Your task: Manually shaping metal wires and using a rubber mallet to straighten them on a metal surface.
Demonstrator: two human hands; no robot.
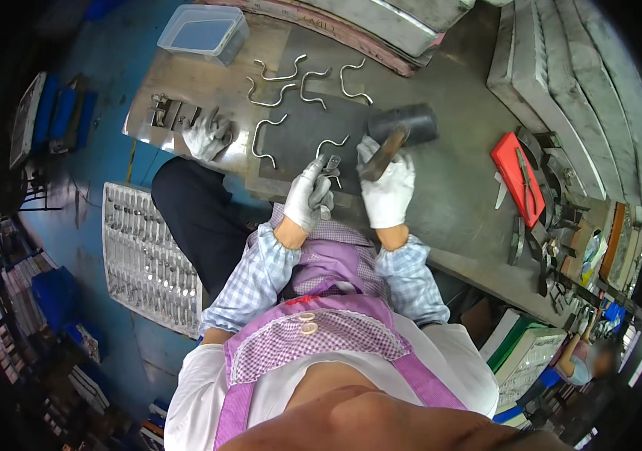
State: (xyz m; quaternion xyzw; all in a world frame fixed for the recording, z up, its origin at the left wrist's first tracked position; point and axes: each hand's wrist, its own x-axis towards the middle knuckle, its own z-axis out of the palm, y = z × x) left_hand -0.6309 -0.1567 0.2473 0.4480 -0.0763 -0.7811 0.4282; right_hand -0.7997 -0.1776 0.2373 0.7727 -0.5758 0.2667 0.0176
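My right hand (390, 188), in a white glove, is closed around the wooden handle (384, 156) of a mallet. Its thick black cylindrical head (415, 123) is over the table, just beyond the hand. Also gloved, my left hand (307, 197) pinches a small shiny metal piece (332, 162) with a flat rounded end; the fingers hide the rest. A bent metal rod (331, 141) curves just past those fingertips. Farther off, several similar bent rods (261, 135) lie apart on a dark sheet (298, 120) on the table.
A clear plastic box (204, 34) stands at the far left, with a metal block (174, 114) and loose grey glove (206, 135) nearer. Grey slabs (546, 83) line the far and right sides. Pliers (527, 188) lie on a red tray (512, 169). A tray of metal parts (114, 263) sits lower left.
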